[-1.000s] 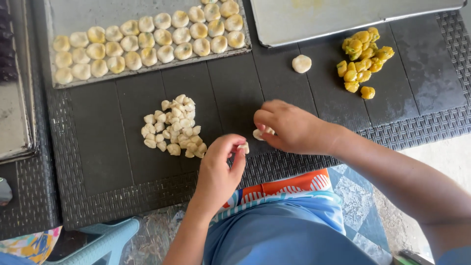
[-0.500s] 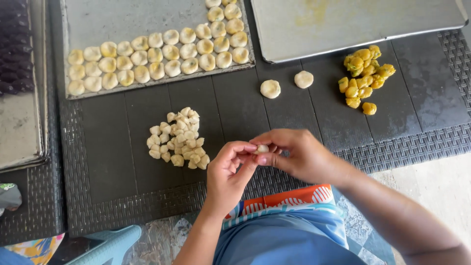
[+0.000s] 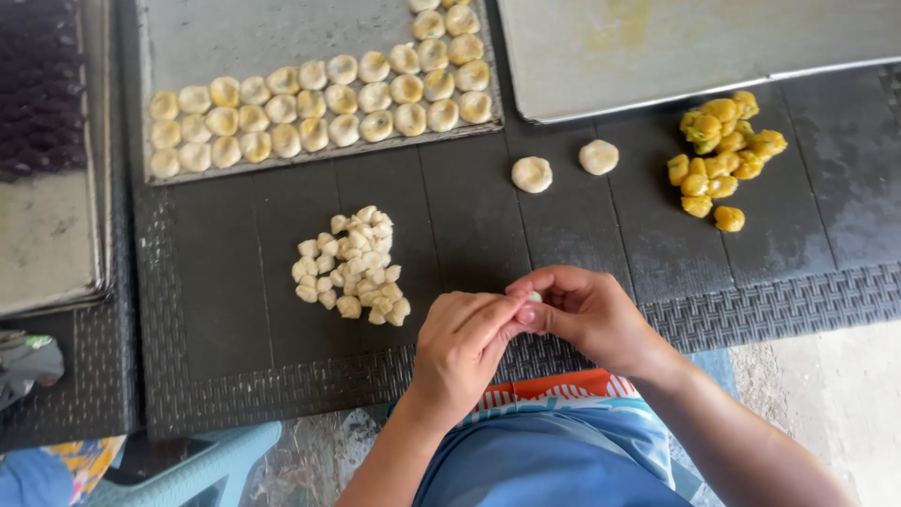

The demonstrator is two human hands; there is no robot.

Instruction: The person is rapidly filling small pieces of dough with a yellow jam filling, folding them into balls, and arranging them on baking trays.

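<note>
A small pale lump of dough (image 3: 534, 297) is sitting pinched between the fingertips of both hands, just above the near edge of the dark woven table mat (image 3: 225, 310), and only a sliver of it is showing between the fingers. Going from the biggest things down: the dark woven table mat is spreading under everything; a large bare grey metal baking tray (image 3: 694, 42), smeared with a little yellow, is lying at the far right; a second grey metal baking tray (image 3: 235, 38) at the far left-centre is carrying rows of round pale dough balls (image 3: 319, 103) along its near edge and up its right side; a third flat tray (image 3: 47, 235) is showing partly at the left edge. The left hand (image 3: 460, 347) is curling in from below, its thumb and forefinger closing on the dough lump, while the right hand (image 3: 587, 314) is meeting it from the right, its fingertips also clamping the same lump, so both hands are grasping it together. To the left of the hands, a heap of small cream-coloured dough pieces (image 3: 352, 268) is resting on the mat. At the far right, a pile of yellow filling balls (image 3: 718, 155) is lying near the bare tray. Between the two piles, two flattened pale dough rounds (image 3: 532, 174) are lying side by side, just apart.
</note>
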